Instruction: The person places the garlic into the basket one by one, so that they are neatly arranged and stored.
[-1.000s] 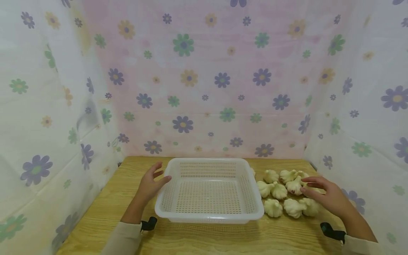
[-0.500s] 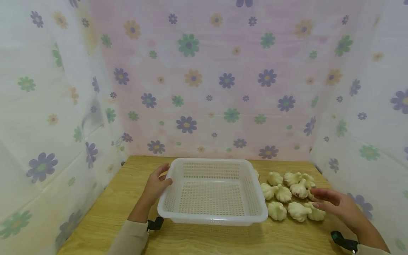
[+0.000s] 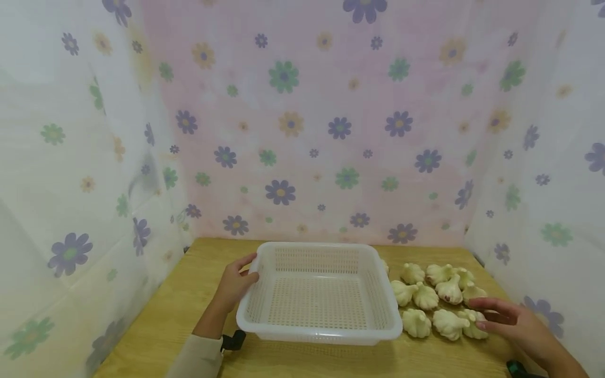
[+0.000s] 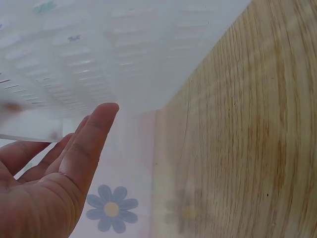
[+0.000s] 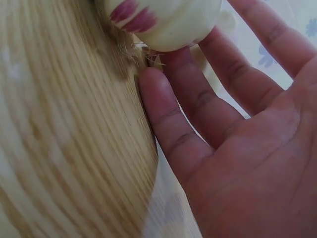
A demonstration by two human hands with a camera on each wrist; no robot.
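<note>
A white plastic basket (image 3: 319, 336) with slotted walls sits at the middle of the wooden table, nothing inside it. My left hand (image 3: 235, 285) holds its left rim, thumb over the edge; in the left wrist view the fingers (image 4: 81, 158) lie along the outer wall. Right of the basket lie several pale garlic bulbs (image 3: 449, 324). My right hand (image 3: 515, 325) is at the nearest right-hand bulb (image 3: 474, 324), fingers spread and loosely bent. Close up, a garlic bulb (image 5: 173, 22) with purple streaks touches the right fingertips, which are partly behind it.
The wooden table (image 3: 156, 325) backs onto a pink flowered cloth (image 3: 321, 173). Flowered cloth walls stand at left (image 3: 61, 199) and right (image 3: 553, 205). One garlic bulb (image 3: 385, 266) is mostly hidden behind the basket's right rim.
My left hand has come onto the basket's rim, its thumb and fingers closing in. My right hand has moved from the upper garlic bulbs toward the nearest right-hand one. The head view shifted slightly.
</note>
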